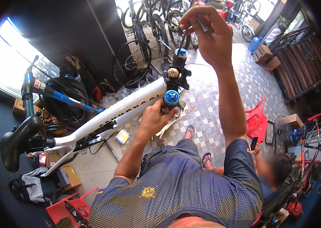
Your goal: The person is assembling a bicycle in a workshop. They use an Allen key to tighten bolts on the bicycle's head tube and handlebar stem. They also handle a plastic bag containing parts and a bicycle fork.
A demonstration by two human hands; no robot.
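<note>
White and stiff, the bike frame (122,110) is steadied by the left hand (154,119) clamped near its blue-capped head tube, while a thin, bendy cable (180,43) is pinched overhead in the right hand (209,36).

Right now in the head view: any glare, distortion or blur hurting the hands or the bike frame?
Head view: window at left blown out white; fisheye darkens the corners and bends the white bike frame; left hand on the frame and raised right hand evenly lit, sharp; seated person's face at lower right blurred.
</note>
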